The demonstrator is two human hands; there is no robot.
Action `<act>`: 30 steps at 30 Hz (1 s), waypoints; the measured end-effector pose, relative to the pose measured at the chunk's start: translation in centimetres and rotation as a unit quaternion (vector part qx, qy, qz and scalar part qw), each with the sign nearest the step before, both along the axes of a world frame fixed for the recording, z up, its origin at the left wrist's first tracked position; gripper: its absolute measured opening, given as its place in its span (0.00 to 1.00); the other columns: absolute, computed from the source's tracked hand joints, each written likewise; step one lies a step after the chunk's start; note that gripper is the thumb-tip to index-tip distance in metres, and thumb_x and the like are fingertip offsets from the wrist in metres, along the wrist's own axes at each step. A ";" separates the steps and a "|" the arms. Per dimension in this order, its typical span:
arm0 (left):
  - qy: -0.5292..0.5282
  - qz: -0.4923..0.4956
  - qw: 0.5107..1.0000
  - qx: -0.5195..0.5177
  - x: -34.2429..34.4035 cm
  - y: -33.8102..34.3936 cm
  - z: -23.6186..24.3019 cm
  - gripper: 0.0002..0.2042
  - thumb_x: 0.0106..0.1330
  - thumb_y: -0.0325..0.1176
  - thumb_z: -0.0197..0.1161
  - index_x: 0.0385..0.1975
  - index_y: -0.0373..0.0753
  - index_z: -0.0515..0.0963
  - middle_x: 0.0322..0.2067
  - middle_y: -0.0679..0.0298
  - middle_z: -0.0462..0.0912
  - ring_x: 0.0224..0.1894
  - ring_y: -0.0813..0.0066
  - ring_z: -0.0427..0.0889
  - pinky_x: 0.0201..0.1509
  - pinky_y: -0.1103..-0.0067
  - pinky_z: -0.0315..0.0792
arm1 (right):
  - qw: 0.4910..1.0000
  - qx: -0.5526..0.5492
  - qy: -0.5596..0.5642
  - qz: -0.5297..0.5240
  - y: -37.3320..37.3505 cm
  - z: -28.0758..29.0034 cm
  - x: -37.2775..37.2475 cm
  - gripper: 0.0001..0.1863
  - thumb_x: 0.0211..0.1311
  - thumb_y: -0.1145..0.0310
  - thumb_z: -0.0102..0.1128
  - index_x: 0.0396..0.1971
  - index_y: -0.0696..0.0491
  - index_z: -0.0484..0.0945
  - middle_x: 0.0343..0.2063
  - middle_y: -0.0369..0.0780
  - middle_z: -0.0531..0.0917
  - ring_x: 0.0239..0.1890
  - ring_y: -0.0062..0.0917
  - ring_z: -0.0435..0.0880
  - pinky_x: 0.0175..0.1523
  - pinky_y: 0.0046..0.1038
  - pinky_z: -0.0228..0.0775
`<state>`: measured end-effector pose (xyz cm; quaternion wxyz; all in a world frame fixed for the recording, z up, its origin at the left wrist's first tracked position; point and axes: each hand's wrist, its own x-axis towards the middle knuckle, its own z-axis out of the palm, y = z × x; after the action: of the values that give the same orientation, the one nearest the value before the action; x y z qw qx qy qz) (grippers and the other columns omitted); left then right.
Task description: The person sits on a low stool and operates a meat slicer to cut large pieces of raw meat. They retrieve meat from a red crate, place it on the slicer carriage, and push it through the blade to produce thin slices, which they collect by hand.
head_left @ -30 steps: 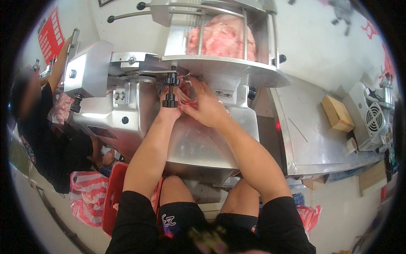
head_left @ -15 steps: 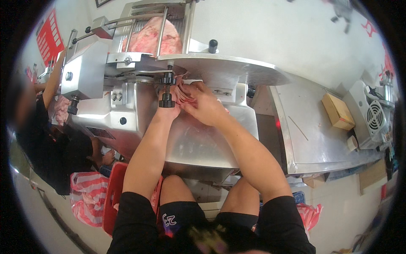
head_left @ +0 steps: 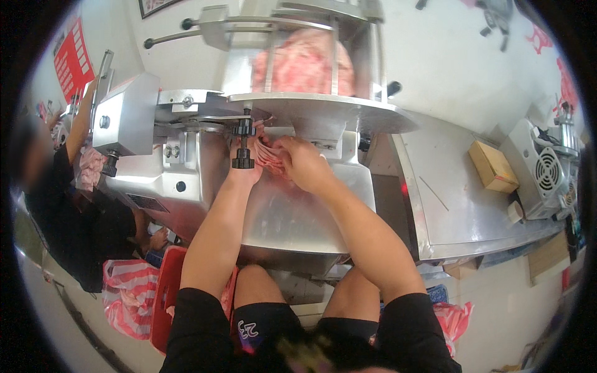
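Both hands are under the metal plate of a meat slicer, at a bunch of thin pink meat slices. My right hand curls its fingers over the slices from the right. On the left, my left hand holds the slices against its palm; a black knob hides most of its fingers. Above the plate, the slicer's carriage carries a large pale-pink slab of meat behind metal bars, blurred by motion.
A red crate and a striped bag stand at lower left, near a seated co-worker. On the right, a steel table bears a cardboard box and a grey machine. Another red bag lies at lower right.
The carriage and its slab of meat have slid to the right. My hands stay at nearly the same place, and the slices between them look more spread and hang lower.
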<state>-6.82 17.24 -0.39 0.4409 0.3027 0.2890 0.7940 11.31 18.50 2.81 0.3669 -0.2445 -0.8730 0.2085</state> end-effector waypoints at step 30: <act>-0.061 0.005 0.997 -0.042 -0.7 0.5 -0.8 0.07 0.68 0.31 0.67 0.42 0.45 0.78 0.32 0.70 0.78 0.32 0.76 0.77 0.39 0.75 0.77 | 0.987 0.144 -0.066 0.003 0.4 -0.2 1.1 0.12 0.62 0.65 0.58 0.31 0.57 0.86 0.38 0.48 0.86 0.51 0.45 0.81 0.62 0.43 0.72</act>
<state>-7.57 17.78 -1.19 0.4657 0.2339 0.2962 0.8004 12.41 18.91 2.56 0.3390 -0.1997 -0.9170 0.0648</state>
